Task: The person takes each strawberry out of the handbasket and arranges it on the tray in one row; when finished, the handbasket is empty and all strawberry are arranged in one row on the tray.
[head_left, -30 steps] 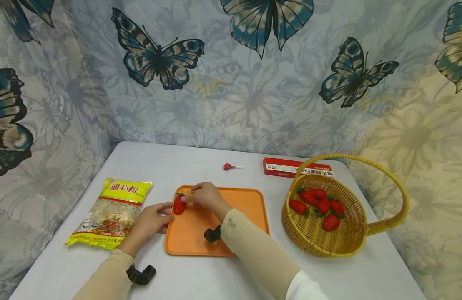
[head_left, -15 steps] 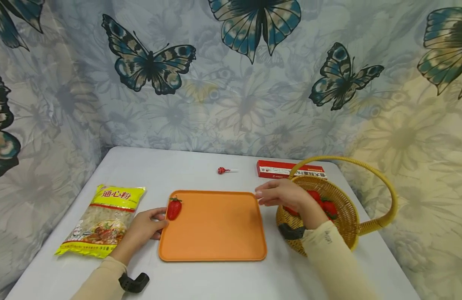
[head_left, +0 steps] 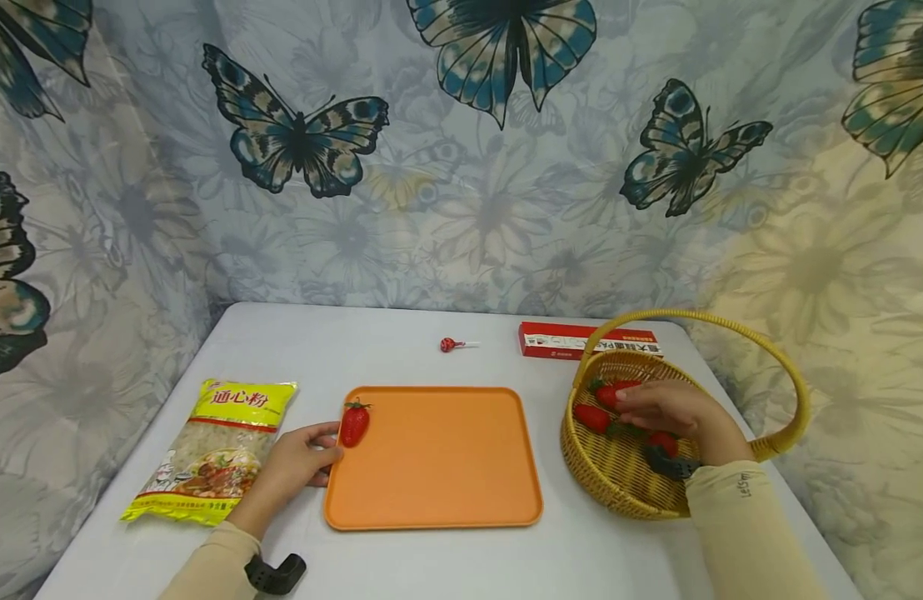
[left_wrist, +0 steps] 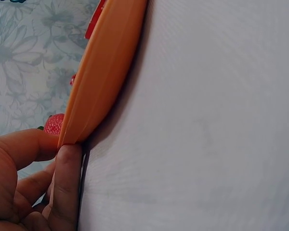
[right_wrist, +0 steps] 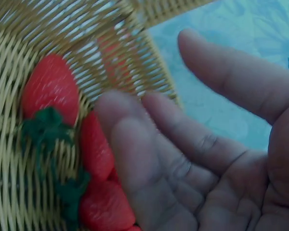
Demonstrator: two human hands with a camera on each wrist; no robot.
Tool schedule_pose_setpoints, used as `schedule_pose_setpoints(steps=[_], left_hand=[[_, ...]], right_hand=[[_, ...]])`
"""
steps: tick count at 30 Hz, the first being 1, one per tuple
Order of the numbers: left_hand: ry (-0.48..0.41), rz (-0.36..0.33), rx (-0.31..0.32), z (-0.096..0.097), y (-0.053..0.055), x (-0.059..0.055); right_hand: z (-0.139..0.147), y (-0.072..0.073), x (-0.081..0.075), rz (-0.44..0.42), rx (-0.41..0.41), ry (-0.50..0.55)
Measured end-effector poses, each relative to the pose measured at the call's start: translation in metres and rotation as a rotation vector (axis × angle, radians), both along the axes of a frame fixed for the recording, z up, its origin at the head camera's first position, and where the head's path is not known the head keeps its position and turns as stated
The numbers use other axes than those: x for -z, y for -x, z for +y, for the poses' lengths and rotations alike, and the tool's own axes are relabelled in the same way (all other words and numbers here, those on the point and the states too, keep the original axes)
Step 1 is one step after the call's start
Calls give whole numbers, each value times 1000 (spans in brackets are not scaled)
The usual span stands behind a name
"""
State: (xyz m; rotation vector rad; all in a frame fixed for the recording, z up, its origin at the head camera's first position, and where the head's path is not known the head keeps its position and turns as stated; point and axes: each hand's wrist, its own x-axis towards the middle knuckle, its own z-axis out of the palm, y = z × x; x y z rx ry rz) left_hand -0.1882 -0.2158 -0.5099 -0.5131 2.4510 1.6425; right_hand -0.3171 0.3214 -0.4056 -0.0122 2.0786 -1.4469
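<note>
My left hand [head_left: 300, 458] is at the left edge of an orange tray [head_left: 442, 467], pinching its rim between thumb and finger, as the left wrist view shows. One red strawberry [head_left: 354, 425] with a green leafy top lies in the tray's upper left corner, close to those fingertips. Over a yellow woven basket [head_left: 600, 492] reaches my right hand [head_left: 682, 408], its thumb spread away from the fingers and nothing held. Several strawberries lie in the basket; one strawberry [right_wrist: 50, 89] shows beside the fingers in the right wrist view. The hand hides part of the others.
A yellow bag of macaroni [head_left: 214, 450] lies left of the tray. Behind the tray is a red lollipop [head_left: 448, 344]. A long red box [head_left: 555, 340] sits at the back right, partly behind the basket, whose tall handle [head_left: 795, 375] arches over the right side.
My right hand has let go of the strawberry at the tray's upper left corner and moved right, into the basket. The left hand has stayed at the tray's edge.
</note>
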Motion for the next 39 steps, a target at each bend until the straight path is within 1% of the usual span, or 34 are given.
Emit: schedule_pose_setpoints(steps=[3,10,15,17,20,23,27,30,35,39], left_hand=[[-2,4,-4,2,1,0],[-12,18,4,0,0,0],[-6,15,9,0,0,-2],[-3,14,11,1,0,-2],[-1,10,11,1,-1,-3],[-8,6,10,1,-1,-4],[-14,0,10,2,-1,-4],[-15,0,10,3,-1,-4],[-29,7,9,3,-1,-3],[-30,14,7,2,0,-2]], right_hand=[[3,-1,6,12,43,-39],[-4,-4,16,22,75,-174],[-10,-4,22,-3,60,-255],[-12,-4,24,0,39,-282],[-16,-3,27,12,49,-308],[-22,1,28,15,59,-356],[-28,4,27,12,36,-432],[-31,5,27,17,27,-468],[-32,8,28,25,27,-495],[-30,7,26,46,24,-468]])
